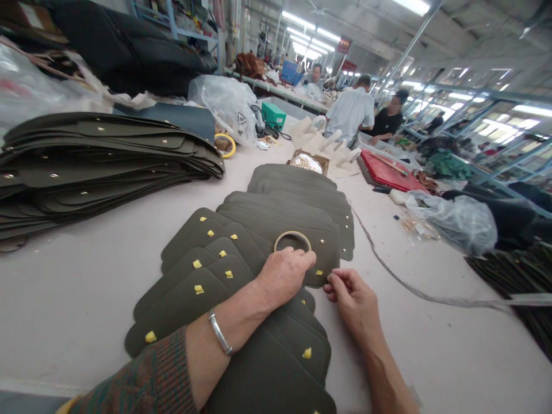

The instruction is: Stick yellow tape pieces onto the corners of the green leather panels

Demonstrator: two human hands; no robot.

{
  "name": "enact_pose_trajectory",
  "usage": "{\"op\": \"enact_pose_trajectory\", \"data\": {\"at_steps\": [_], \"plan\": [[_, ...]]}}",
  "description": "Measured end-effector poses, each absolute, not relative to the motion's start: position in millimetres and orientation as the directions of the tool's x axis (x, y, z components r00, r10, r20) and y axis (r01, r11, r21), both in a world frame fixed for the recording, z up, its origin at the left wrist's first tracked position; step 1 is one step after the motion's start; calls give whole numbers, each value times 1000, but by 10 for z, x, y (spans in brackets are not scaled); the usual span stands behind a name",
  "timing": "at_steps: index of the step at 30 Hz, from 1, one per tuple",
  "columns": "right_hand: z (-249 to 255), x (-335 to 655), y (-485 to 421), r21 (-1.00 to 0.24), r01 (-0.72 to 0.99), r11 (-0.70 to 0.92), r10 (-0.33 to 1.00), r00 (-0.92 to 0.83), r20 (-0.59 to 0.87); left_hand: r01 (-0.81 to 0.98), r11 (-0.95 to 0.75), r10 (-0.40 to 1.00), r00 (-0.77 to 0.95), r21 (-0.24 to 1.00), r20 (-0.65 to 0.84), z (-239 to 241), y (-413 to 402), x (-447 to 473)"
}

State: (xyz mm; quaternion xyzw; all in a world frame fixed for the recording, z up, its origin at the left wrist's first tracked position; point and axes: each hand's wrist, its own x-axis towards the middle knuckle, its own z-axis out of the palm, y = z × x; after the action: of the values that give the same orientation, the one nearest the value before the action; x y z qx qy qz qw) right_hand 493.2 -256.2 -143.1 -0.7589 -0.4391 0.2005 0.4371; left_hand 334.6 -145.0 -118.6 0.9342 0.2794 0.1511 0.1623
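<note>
Dark olive leather flaps (202, 270) lie fanned out on the white table (86, 287), each with a small yellow tab. My left hand (282, 276) rests closed on the top flap, its fingers curled around a roll of tape (292, 240). My right hand (351, 299) pinches the flap's lower edge near a yellow tab (319, 272); what sits between the fingertips is too small to name. A silver bracelet (219, 333) circles my left wrist.
A tall stack of dark flaps (99, 161) lies at the left. More flaps (293, 190) are piled ahead, with a box of metal parts (307, 163) behind. A cord (409, 287), a plastic bag (461, 221) and a red tray (390, 172) lie right. Several people work in the background.
</note>
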Motion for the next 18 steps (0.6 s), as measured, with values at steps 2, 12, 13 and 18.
{"op": "enact_pose_trajectory", "data": {"at_steps": [2, 12, 13, 18], "plan": [[-1438, 4909, -2606, -758, 625, -187, 862, 474, 179, 474, -793, 572, 796, 383, 199, -1184, -1450, 3349], [-1484, 4865, -2507, -409, 912, -24, 890, 206, 407, 472, -798, 569, 795, 375, 209, -1201, -1442, 3352], [-1481, 4865, -2496, -397, 917, -26, 894, 199, 401, 471, -797, 569, 795, 377, 211, -1202, -1442, 3351], [-1433, 4824, -2422, -408, 906, -114, 908, 262, 328, 472, -794, 572, 794, 383, 206, -1193, -1450, 3346]]}}
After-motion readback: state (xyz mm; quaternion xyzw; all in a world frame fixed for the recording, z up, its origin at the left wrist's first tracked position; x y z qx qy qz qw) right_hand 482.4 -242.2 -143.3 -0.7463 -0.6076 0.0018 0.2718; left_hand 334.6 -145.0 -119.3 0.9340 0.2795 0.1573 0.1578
